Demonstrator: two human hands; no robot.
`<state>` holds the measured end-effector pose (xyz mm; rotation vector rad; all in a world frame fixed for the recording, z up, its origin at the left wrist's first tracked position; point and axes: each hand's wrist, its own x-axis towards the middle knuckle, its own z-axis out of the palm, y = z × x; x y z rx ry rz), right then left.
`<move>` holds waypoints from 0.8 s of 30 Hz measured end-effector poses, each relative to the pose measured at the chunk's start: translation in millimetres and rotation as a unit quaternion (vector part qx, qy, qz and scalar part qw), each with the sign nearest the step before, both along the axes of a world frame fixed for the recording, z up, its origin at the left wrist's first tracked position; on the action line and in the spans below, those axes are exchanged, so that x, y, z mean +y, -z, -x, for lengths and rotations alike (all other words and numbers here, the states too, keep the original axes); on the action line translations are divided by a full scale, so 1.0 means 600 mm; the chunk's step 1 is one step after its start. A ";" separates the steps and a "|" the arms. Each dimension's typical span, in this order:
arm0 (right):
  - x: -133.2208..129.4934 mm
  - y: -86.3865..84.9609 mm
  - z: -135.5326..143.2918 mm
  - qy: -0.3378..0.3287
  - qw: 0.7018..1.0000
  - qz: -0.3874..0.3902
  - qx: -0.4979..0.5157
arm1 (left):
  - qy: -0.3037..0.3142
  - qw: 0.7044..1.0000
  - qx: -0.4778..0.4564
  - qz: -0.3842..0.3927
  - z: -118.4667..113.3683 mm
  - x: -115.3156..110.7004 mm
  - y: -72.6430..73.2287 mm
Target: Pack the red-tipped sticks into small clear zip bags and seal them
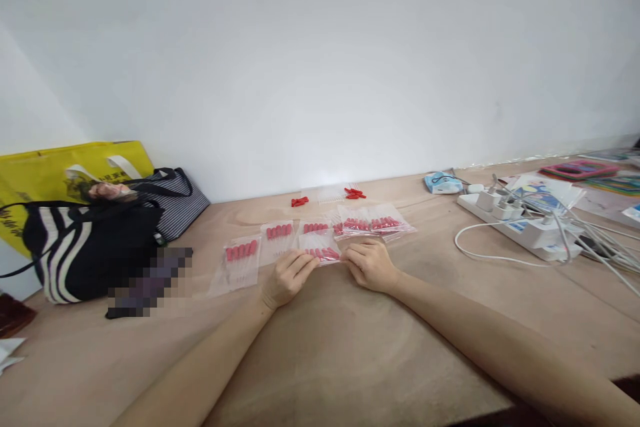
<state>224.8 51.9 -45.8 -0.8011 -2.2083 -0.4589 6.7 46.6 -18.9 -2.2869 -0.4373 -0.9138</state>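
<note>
Between my two hands is a clear plastic bag [324, 253] with a row of red-topped items inside. My left hand [290, 275] pinches its left edge, fingers closed. The right edge is gripped by my right hand [369, 265], its fingers also closed. Similar filled bags lie around it: one at the far left [241, 251], another [278, 233] beside that, and an overlapping group [383, 221] behind my right hand. Nearer the wall are two small piles of red pieces, left [300, 201] and right [355, 193], with a clear bag between them.
A black bag with white stripes [95, 253], a yellow bag [30, 167] and a striped bag [183, 203] stand left. At right are a white power strip [520, 227] with cables, a blue packet [443, 183] and colored frames [580, 170].
</note>
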 end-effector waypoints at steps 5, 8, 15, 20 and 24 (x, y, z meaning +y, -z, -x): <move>0.000 -0.001 0.001 0.015 0.999 0.038 0.004 | -0.019 0.999 0.015 -0.022 0.003 0.000 -0.005; 0.002 -0.001 0.002 -0.014 0.996 0.086 0.025 | -0.012 1.000 0.020 -0.017 0.002 -0.003 -0.011; 0.008 -0.002 -0.002 -0.148 0.961 0.213 0.099 | 0.065 0.994 0.030 0.078 0.027 0.000 0.001; 0.001 -0.005 -0.003 -0.172 0.955 0.225 0.085 | -0.023 0.956 -0.167 0.239 0.037 0.024 0.014; -0.005 -0.005 -0.006 -0.161 0.965 0.187 0.092 | -0.237 0.852 -0.284 0.370 0.022 0.070 0.002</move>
